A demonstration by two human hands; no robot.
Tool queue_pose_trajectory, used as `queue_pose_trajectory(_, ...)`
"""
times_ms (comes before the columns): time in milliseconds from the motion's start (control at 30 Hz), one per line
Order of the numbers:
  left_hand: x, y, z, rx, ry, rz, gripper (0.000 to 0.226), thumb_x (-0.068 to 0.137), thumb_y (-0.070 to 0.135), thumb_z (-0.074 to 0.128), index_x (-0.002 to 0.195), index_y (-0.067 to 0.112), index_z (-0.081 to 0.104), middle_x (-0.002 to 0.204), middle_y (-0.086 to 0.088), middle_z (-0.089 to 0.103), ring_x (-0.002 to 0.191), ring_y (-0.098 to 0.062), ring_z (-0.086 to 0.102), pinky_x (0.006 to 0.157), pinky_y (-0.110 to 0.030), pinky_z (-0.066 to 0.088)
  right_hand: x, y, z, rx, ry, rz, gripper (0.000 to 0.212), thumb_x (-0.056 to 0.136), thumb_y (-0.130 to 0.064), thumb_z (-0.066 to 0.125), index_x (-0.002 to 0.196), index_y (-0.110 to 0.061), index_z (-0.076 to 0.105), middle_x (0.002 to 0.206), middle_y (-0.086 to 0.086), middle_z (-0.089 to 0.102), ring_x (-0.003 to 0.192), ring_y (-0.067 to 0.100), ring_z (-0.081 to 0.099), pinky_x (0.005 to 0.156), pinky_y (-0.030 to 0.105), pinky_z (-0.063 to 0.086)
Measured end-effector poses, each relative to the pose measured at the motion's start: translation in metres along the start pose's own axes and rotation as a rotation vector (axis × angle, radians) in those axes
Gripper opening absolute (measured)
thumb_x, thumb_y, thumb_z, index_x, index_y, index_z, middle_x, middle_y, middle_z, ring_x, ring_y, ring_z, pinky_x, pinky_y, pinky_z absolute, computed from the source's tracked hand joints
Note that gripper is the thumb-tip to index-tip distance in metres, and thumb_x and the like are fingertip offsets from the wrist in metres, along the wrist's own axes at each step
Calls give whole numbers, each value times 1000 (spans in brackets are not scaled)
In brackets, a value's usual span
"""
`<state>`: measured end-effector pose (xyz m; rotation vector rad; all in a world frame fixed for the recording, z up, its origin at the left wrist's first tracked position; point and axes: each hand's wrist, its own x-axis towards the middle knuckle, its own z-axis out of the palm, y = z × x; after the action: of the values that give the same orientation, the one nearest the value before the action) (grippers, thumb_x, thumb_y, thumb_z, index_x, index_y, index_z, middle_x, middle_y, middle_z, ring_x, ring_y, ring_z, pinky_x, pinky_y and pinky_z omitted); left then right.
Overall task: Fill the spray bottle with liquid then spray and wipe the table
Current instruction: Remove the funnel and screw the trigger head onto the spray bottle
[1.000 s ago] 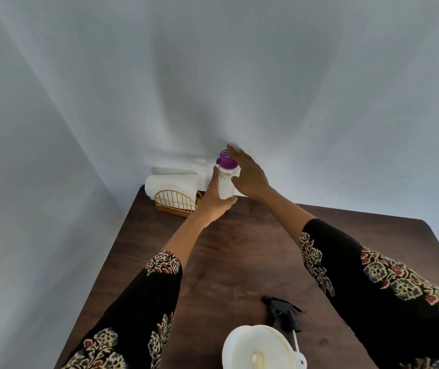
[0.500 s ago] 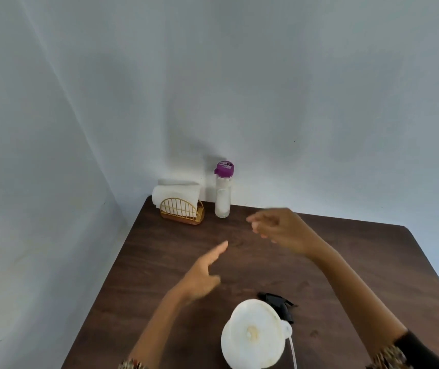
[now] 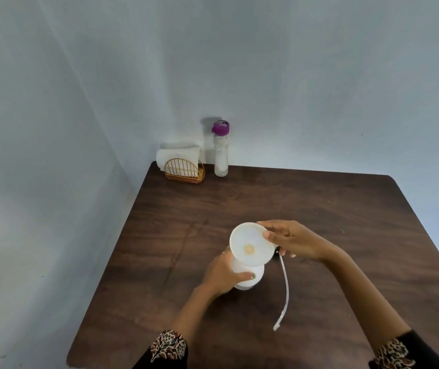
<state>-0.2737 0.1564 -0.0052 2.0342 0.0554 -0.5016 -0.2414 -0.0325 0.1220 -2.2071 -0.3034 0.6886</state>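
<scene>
funnel [image 3: 250, 246] pinched by right hand [image 3: 295, 242], left hand [image 3: 222, 274] gripping spray bottle [image 3: 250, 278]; napkin holder [image 3: 185, 170] well behind.

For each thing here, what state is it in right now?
Funnel: sitting in the spray bottle, right hand holding its rim.
Spray bottle: upright, gripped by left hand.
Sprayer tube: lying on table.
Purple-capped bottle: upright, capped.
Napkins: standing in holder.

no readable text, purple bottle cap [image 3: 221, 128] bears a small label, too blurred to read
</scene>
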Motion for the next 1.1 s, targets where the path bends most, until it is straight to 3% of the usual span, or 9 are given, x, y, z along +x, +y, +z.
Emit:
queue_pose_trajectory(67,-3,2,3,38,5,24,74,64,45,77,129,24,48,129,4,55,116,-19,52,98,-42,46,-5,-1,5,44,33,-55,32,98,-20,47,128,-15,56,89,-10,64,53,-2,56,48,10,41)
queue_pose_trajectory(167,-4,4,3,67,19,44,70,70,41,77,131,22,47,131,4,53,117,-20,51,98,-40,45,-11,-2,5,160,108,-102,27,97,-15,49,121,-17,59,63,-14,66,46,0,54,45,11,40)
queue_pose_trajectory(300,-5,3,3,78,14,57,69,72,39,77,132,26,45,134,6,51,119,-19,49,99,-39,45,-14,-3,7,205,145,-110,27,97,-15,50,121,-18,60,52,-12,63,42,2,51,43,12,39)
queue_pose_trajectory(400,-6,2,5,69,22,40,71,71,41,77,132,23,45,131,4,53,117,-20,51,98,-41,46,-12,-2,12,185,97,-86,27,96,-14,50,121,-16,59,49,-14,62,40,1,52,42,11,38)
queue_pose_trajectory(567,-6,4,5,110,27,46,68,74,39,75,133,23,45,134,5,50,119,-19,49,98,-36,43,-8,1,10,347,155,11,23,94,-21,56,115,-20,66,51,0,59,43,9,48,42,18,35)
queue_pose_trajectory(900,-5,1,8,67,22,14,74,67,45,77,131,25,45,130,5,54,116,-18,52,98,-42,47,-8,3,12,192,102,-6,24,95,-18,53,116,-13,64,49,-7,62,42,4,52,42,12,38)
queue_pose_trajectory(1033,-6,3,8,55,18,20,73,67,44,76,130,27,46,131,5,53,118,-19,51,99,-43,46,-11,1,8,378,78,1,22,94,-23,55,111,-16,68,54,0,61,46,8,49,44,17,34)
queue_pose_trajectory(1100,-6,2,8,52,15,22,72,67,43,76,130,27,45,131,4,53,117,-19,51,99,-43,46,-9,2,9,314,93,8,23,94,-21,55,111,-13,67,52,-3,61,44,7,50,43,15,35)
